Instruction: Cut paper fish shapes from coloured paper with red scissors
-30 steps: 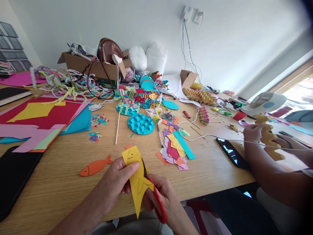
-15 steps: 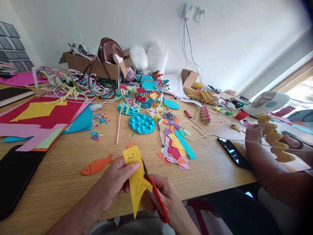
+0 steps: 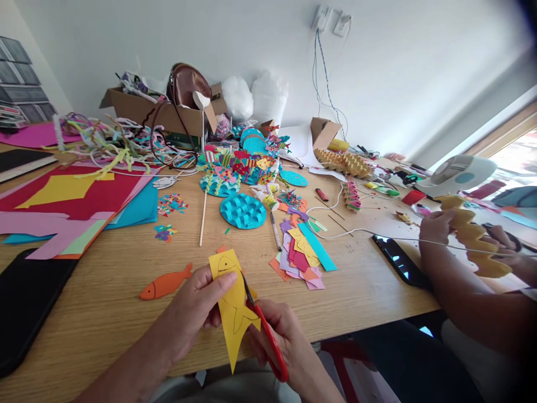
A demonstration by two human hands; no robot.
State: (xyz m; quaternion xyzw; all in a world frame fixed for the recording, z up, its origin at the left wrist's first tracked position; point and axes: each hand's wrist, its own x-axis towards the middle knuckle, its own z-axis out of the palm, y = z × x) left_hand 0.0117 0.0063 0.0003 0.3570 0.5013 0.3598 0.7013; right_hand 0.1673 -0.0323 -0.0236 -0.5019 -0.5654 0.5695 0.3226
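My left hand (image 3: 201, 305) pinches a piece of yellow paper (image 3: 230, 330) between thumb and fingers. A fish with an eye and forked tail is drawn on it in dark line, and its right side is partly cut away. Red-handled scissors (image 3: 271, 341) are gripped in my right hand (image 3: 289, 341), their dark blades against the right edge of the fish's body. Behind the blades shows a small yellow scrap, partly hidden. An orange paper fish (image 3: 165, 283) lies flat on the table, just left of my left hand.
Paper scraps (image 3: 300, 254) are piled right of centre, near a pen (image 3: 276, 232). A turquoise wavy oval (image 3: 243, 211) lies behind. Coloured sheets (image 3: 96, 201) and a black phone-like slab (image 3: 29, 308) are at left. At right, another person's hands (image 3: 436, 229) hold a wavy brown piece (image 3: 474, 238).
The scissors' blades look slightly closer together along the fish's edge, and the scrap behind them has shifted a little. The other person's wavy piece has moved slightly.
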